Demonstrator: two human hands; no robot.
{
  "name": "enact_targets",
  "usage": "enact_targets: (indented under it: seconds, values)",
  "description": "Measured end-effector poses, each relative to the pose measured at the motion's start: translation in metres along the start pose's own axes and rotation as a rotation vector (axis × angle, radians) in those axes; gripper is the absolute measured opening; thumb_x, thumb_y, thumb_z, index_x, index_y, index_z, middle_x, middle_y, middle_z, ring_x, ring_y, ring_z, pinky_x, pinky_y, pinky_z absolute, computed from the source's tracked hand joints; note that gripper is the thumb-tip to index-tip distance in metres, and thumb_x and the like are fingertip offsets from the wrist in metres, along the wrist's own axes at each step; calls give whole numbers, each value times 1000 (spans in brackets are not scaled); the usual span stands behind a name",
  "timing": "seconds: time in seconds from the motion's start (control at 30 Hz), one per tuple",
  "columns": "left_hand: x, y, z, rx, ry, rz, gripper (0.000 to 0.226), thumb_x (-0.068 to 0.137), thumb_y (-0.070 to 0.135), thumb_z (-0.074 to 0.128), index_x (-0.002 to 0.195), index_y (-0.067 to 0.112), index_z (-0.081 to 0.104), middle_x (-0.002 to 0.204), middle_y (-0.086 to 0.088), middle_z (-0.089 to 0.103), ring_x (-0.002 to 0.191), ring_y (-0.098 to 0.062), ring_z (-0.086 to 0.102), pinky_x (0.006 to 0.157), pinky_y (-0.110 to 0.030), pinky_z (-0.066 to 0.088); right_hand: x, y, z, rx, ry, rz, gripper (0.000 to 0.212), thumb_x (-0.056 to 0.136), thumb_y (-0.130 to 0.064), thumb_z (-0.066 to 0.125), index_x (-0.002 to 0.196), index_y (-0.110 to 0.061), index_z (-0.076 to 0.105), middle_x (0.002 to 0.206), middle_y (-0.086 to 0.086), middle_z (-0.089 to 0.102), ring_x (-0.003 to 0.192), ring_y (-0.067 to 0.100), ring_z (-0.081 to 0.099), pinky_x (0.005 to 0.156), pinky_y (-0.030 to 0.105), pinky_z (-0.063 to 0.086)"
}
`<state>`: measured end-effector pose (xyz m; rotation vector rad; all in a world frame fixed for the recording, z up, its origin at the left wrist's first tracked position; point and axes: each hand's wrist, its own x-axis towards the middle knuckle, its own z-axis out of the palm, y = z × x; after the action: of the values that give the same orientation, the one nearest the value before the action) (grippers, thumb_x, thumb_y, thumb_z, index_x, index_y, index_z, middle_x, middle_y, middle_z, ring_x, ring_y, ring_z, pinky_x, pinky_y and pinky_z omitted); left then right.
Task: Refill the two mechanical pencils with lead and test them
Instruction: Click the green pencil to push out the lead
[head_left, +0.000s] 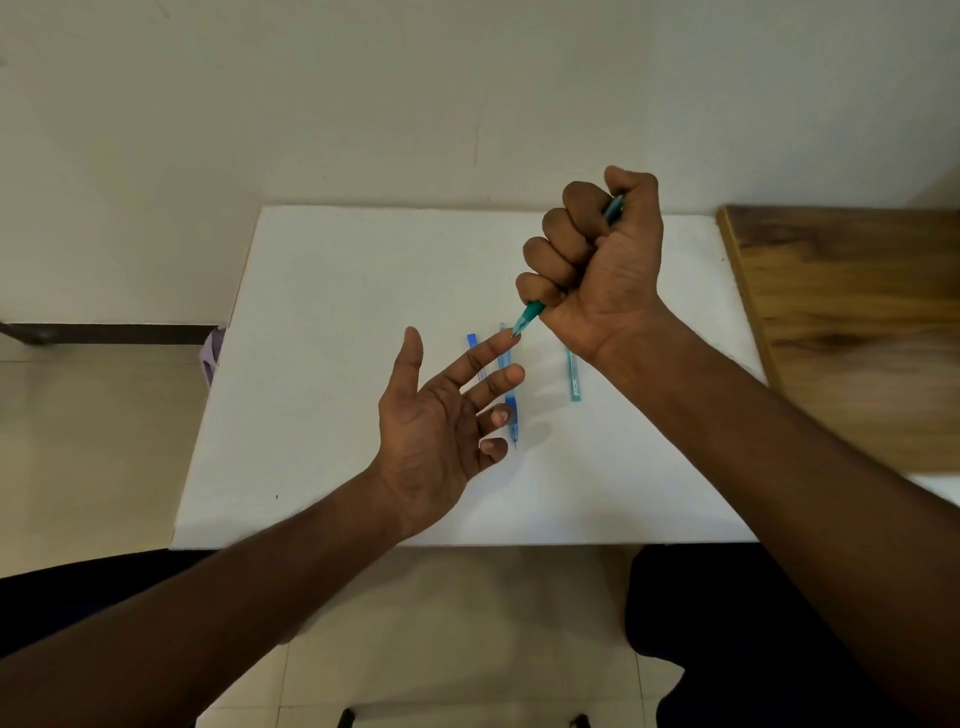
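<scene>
My right hand (597, 265) is a closed fist around a teal mechanical pencil (529, 315), held above the white board (322, 364) with its tip pointing down-left. That tip touches the index fingertip of my left hand (441, 421), which is open, palm up, holding nothing. A blue mechanical pencil (510, 400) lies on the board under my left fingers, tip toward me. A blue lead case (475, 351) lies just left of it, partly hidden by my fingers. A teal lead case (573, 376) lies to the right, beside my right wrist.
The white board rests against a cream wall. A wooden surface (852, 322) adjoins its right edge. Tiled floor (441, 623) and my dark-clad legs show below the front edge. A small purple thing (210, 353) peeks out at the board's left edge.
</scene>
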<state>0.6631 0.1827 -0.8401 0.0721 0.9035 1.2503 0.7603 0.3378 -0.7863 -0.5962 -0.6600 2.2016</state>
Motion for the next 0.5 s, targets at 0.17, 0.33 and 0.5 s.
enact_targets:
  seconds: [0.17,0.33,0.5]
  values:
    - [3,0,-1,-48,-28,16,86,93,83,27,136,24,72,101,-2,73,69,-16,51,55,-25,40,2,0,4,-7,15,-8,58,106,-53,28,57,-24,16,45,-6,15,43,12,9,45,19,14]
    - [4,-1,-5,-35,-30,19,86,91,85,28,136,26,72,104,-2,72,71,-16,49,56,-25,37,3,2,8,-12,3,-4,60,106,-56,27,57,-23,16,48,-5,13,42,12,10,45,19,14]
    - [4,-1,-6,-38,-31,18,86,91,85,27,136,26,72,103,-1,71,72,-16,48,57,-25,37,4,2,10,-21,16,7,58,105,-44,27,51,-25,21,43,-7,19,43,12,9,45,18,15]
